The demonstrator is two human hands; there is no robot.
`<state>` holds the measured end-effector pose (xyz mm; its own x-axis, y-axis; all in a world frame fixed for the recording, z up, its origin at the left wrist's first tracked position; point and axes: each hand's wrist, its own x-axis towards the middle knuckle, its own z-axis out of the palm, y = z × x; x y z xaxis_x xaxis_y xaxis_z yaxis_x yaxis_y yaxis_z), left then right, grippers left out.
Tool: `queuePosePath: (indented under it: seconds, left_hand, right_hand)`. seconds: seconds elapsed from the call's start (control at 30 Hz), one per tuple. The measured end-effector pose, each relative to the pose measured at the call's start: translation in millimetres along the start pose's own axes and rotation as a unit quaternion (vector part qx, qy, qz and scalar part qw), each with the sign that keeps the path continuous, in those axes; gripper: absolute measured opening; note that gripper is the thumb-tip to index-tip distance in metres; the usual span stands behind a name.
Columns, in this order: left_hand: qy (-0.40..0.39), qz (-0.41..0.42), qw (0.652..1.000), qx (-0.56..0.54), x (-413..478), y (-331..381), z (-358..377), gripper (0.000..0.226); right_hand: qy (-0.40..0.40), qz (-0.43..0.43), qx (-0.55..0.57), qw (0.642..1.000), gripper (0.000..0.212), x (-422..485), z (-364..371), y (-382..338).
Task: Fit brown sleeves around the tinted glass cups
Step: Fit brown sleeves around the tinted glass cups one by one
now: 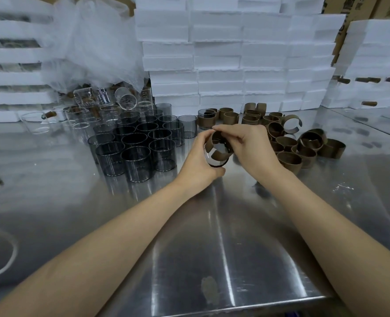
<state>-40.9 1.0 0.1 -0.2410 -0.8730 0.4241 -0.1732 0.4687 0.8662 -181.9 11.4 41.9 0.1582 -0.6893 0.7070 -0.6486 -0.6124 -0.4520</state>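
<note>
At centre frame above the bench (212, 225), the left hand (197, 160) curls round a tinted cup (218, 165) while the right hand (250, 145) pinches the split brown sleeve (222, 154) partly wrapped round it, so the springy sleeve could slip the pinch and spring off, or the slick glass twist loose.

On the table (212, 248), a cluster of upright cups (134, 147) stands left of centre, and a heap of loose sleeves (287, 143) lies to its right. Between the two groups, above the tabletop, the left hand (198, 161) grips the held cup (214, 165) from the left. The right hand (248, 145) pinches the wrapped sleeve (222, 155), which sits partly round that cup. Behind the cluster and further left sit more cups (86, 110), some tipped over, beneath a bag (93, 42). Stacked boxes (235, 65) line the back, behind both groups.
</note>
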Motion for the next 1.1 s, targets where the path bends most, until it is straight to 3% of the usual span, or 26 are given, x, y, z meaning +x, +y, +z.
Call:
queuePosePath:
  seconds: [0.2,0.3,0.37,0.47,0.53,0.7,0.9,1.1]
  left_hand:
    - [-0.048,-0.051,0.993,-0.094,-1,8,-5,0.060]
    - [-0.045,-0.070,0.993,-0.081,0,7,-5,0.038]
    - [-0.032,-0.059,0.997,-0.032,1,5,-5,0.019]
    - [-0.022,-0.026,0.999,0.020,1,3,-6,0.019]
    - [-0.022,-0.016,0.999,0.036,1,2,-6,0.022]
    - [-0.010,-0.034,0.999,0.001,1,1,-7,0.043]
    - [0.007,-0.058,0.998,0.003,4,-2,-7,0.027]
    - [0.018,-0.072,0.997,-0.011,6,1,-6,0.032]
  right_hand:
    - [0.000,-0.084,-0.049,0.995,0.034,-1,-2,3]
    - [0.000,-0.078,-0.045,0.996,0.029,-2,-2,2]
    - [0.025,-0.031,-0.017,0.999,0.020,-2,1,1]
    - [0.090,0.091,0.069,0.989,0.011,-4,7,-4]
    - [0.102,0.114,0.094,0.984,0.014,-6,11,-8]
    - [0.007,0.179,0.084,0.980,0.041,-6,18,-13]
    - [-0.027,0.151,0.067,0.986,0.051,-5,13,-12]
    - [-0.056,0.133,0.055,0.988,0.052,-1,9,-6]
